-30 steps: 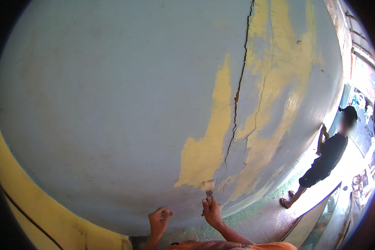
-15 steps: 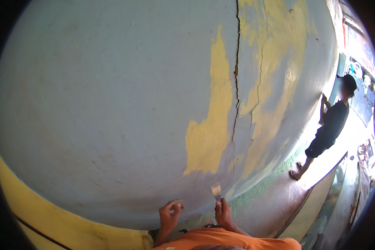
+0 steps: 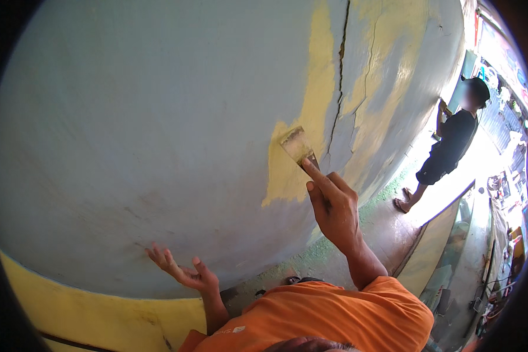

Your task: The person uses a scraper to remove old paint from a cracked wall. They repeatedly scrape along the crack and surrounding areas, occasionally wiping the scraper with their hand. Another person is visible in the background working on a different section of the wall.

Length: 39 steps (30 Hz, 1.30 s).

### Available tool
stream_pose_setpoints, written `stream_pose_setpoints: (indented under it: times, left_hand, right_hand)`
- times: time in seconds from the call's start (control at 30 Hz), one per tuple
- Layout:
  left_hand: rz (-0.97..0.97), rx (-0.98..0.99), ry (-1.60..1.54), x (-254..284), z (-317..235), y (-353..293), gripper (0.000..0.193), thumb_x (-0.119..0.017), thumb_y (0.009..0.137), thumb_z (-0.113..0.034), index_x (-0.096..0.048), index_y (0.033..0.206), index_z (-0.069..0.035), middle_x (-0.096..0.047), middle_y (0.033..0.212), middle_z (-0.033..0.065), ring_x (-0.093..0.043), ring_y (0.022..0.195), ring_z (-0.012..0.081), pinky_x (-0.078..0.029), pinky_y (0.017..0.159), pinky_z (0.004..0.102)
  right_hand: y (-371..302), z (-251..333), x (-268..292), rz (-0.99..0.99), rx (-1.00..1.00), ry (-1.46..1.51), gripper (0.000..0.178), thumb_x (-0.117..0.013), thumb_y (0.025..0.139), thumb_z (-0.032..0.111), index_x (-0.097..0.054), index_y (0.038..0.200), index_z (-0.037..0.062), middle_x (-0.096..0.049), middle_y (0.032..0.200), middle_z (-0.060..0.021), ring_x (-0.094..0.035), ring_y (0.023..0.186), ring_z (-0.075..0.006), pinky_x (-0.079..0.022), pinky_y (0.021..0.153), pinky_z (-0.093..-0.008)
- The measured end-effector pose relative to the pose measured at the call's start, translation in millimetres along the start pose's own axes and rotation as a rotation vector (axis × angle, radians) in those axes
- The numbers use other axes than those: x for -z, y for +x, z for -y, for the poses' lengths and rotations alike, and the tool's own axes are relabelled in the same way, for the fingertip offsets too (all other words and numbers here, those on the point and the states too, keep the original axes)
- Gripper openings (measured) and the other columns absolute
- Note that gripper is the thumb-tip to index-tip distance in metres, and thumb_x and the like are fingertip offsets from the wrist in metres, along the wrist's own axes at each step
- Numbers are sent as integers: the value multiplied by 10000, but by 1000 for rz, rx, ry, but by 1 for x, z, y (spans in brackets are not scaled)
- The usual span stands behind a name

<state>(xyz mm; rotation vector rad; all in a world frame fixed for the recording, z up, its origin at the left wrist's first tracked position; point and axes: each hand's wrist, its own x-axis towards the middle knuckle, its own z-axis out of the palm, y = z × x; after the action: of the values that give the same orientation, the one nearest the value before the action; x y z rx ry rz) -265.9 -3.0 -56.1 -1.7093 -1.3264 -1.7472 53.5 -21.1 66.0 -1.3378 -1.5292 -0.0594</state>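
Observation:
My right hand [image 3: 337, 208] grips a putty knife [image 3: 296, 142], its index finger stretched along the handle toward the wide metal blade. The blade lies over the lower part of a yellow patch [image 3: 280, 176] on the grey wall [image 3: 158, 117]; whether it touches the surface I cannot tell. Low on the left, my left hand [image 3: 185, 273] holds nothing, its fingers apart and close to the wall. A long dark crack [image 3: 338, 88] runs down the wall just right of the patch, with a thinner crack [image 3: 366, 76] and more worn yellow paint beyond it.
At the right, a person [image 3: 452, 138] in dark clothes and a cap stands with an arm raised to the wall. Long boards [image 3: 437, 246] lie along the floor at the lower right. A yellow band [image 3: 100, 311] runs below the grey wall at the lower left.
My right hand has risen with the putty knife from near my body to the yellow patch. My left hand has moved left and its fingers have spread.

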Motion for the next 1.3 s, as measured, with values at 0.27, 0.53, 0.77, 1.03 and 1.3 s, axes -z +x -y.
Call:
stream_pose_setpoints:
  times: [0.27,0.53,0.77,1.03,1.3]
  left_hand:
    - [59,166,148,-15,-8,4,844,-516,1004,-655,-281,1644,-157,-55,1721,231,-24,1582,470,-110,1198,710]
    - [137,-11,314,-33,13,-16,947,-528,964,-674,-138,1683,-196,102,1714,257,148,1550,524,63,1137,768]
    - [155,84,358,-38,21,-27,1075,-494,928,-784,-85,1680,-135,140,1709,259,159,1556,504,59,1153,747]
    - [217,6,387,-45,19,-28,1096,-485,913,-808,-78,1682,-141,160,1707,254,169,1550,514,79,1140,760]
    - [228,71,329,-47,16,-32,1018,-547,930,-685,-58,1691,-218,221,1690,267,243,1525,526,112,1101,786]
  right_hand:
    - [13,18,10,41,-39,-40,483,-676,975,35,-648,1429,196,-468,656,-71,-426,515,-173,-415,509,-363]
    - [9,18,9,37,-63,38,449,-644,987,-8,-660,1412,136,-453,637,-75,-409,538,-147,-405,531,-317]
    - [6,9,10,4,-36,-33,513,-677,956,5,-646,1433,192,-520,647,-76,-489,500,-180,-446,508,-378]
    - [20,5,8,-24,-83,-84,510,-659,955,-23,-649,1427,170,-499,630,-102,-481,508,-170,-442,510,-363]
    - [28,7,15,-2,-72,-18,455,-621,1000,-21,-636,1435,112,-490,669,-38,-428,593,-90,-402,562,-262]
